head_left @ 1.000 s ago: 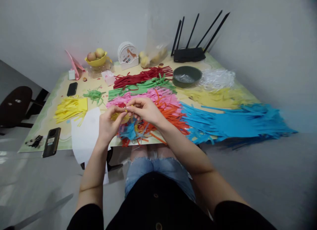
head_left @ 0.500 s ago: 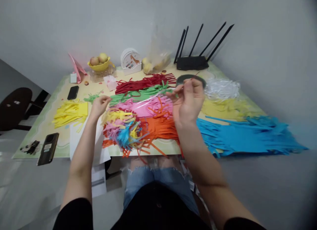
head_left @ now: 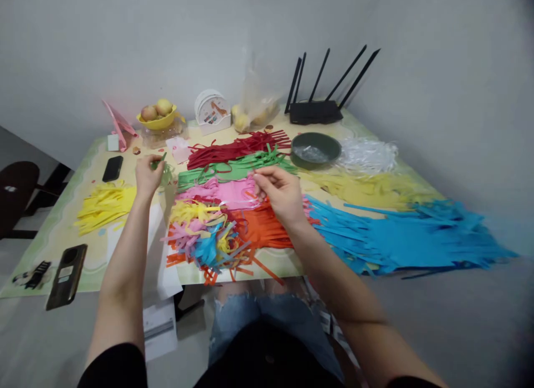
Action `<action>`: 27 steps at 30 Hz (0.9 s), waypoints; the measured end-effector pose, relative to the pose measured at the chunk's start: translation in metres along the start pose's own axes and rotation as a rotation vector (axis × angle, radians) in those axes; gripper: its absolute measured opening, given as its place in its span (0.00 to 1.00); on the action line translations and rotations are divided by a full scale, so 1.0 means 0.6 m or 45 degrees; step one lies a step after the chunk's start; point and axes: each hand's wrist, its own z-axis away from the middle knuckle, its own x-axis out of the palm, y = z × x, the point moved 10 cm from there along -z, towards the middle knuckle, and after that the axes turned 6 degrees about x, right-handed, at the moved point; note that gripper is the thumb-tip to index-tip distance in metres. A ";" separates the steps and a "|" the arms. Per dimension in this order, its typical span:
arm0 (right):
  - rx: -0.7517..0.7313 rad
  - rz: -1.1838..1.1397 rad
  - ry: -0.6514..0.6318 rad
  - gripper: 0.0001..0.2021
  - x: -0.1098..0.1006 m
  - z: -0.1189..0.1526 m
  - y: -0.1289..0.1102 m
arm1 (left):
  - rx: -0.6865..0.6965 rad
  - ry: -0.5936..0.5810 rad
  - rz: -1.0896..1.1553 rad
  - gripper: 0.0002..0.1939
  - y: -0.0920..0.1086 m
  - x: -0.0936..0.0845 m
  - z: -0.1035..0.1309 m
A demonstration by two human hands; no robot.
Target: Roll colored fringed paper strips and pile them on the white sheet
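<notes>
My left hand (head_left: 149, 175) is closed in a pinch on a green fringed paper strip (head_left: 162, 160), whose end sticks up past the fingers. Over the pink fringed paper (head_left: 233, 194) is my right hand (head_left: 280, 194), its thumb and fingertips pressed together; what they hold, if anything, is too small to name. Green fringed paper (head_left: 237, 168) and dark red fringed paper (head_left: 233, 150) lie beyond it. Orange fringed paper (head_left: 262, 224) spreads under the right wrist. A bunch of multicoloured tassels (head_left: 206, 235) rests between my forearms at the front.
Blue fringed paper (head_left: 409, 240) and pale yellow fringe (head_left: 371, 190) cover the right side. Behind them are a dark green bowl (head_left: 316, 148), white strings (head_left: 369, 155) and a router (head_left: 316, 112). Yellow fringe (head_left: 106, 205) and two phones (head_left: 112, 168) lie left.
My left hand has moved left onto the green strip. The right hand has come down and left from in front of the bowl to the pink paper. The view has shifted slightly.
</notes>
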 end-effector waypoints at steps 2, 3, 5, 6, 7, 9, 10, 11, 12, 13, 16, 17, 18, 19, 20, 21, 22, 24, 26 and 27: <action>-0.022 0.109 -0.123 0.10 0.042 0.005 -0.009 | -0.027 0.048 0.060 0.08 0.069 -0.010 0.028; -0.050 0.155 -0.167 0.09 0.061 0.010 -0.018 | -0.052 0.030 0.151 0.09 0.105 -0.006 0.049; -0.114 0.235 -0.228 0.09 0.095 0.024 -0.039 | -0.082 -0.018 0.308 0.12 0.177 0.004 0.096; -0.143 0.270 -0.251 0.09 0.110 0.033 -0.050 | -0.102 -0.014 0.364 0.13 0.207 0.006 0.120; -0.169 0.302 -0.275 0.09 0.123 0.042 -0.060 | -0.121 -0.012 0.415 0.14 0.230 0.008 0.141; -0.206 0.344 -0.318 0.10 0.142 0.059 -0.076 | -0.157 0.004 0.501 0.15 0.261 0.011 0.173; -0.218 0.357 -0.337 0.10 0.150 0.066 -0.083 | -0.177 0.002 0.549 0.16 0.269 0.013 0.183; -0.226 0.363 -0.353 0.10 0.155 0.072 -0.087 | -0.198 -0.010 0.604 0.17 0.275 0.017 0.191; -0.232 0.362 -0.366 0.10 0.159 0.077 -0.091 | -0.219 -0.031 0.666 0.18 0.280 0.022 0.196; -0.237 0.359 -0.374 0.10 0.161 0.082 -0.095 | -0.242 -0.056 0.732 0.18 0.283 0.027 0.200; -0.242 0.366 -0.382 0.10 0.164 0.091 -0.101 | -0.311 -0.098 0.892 0.17 0.291 0.039 0.209; -0.241 0.365 -0.386 0.10 0.164 0.093 -0.102 | -0.327 -0.098 0.915 0.16 0.292 0.040 0.211; -0.243 0.361 -0.388 0.09 0.163 0.096 -0.104 | -0.337 -0.097 0.924 0.16 0.293 0.041 0.214; -0.248 0.352 -0.389 0.09 0.162 0.098 -0.107 | -0.342 -0.096 0.922 0.16 0.294 0.042 0.216; -0.256 0.342 -0.390 0.09 0.161 0.101 -0.110 | -0.339 -0.097 0.916 0.16 0.296 0.042 0.217; -0.263 0.336 -0.389 0.09 0.160 0.103 -0.113 | -0.335 -0.100 0.911 0.15 0.297 0.042 0.219; -0.268 0.338 -0.386 0.09 0.158 0.104 -0.115 | -0.331 -0.102 0.912 0.15 0.299 0.042 0.220; -0.263 0.360 -0.385 0.09 0.157 0.106 -0.117 | -0.335 -0.101 0.942 0.15 0.302 0.042 0.222; -0.255 0.380 -0.389 0.08 0.157 0.107 -0.117 | -0.347 -0.092 0.998 0.14 0.305 0.044 0.223; -0.252 0.384 -0.391 0.08 0.157 0.108 -0.118 | -0.352 -0.085 1.023 0.14 0.306 0.044 0.223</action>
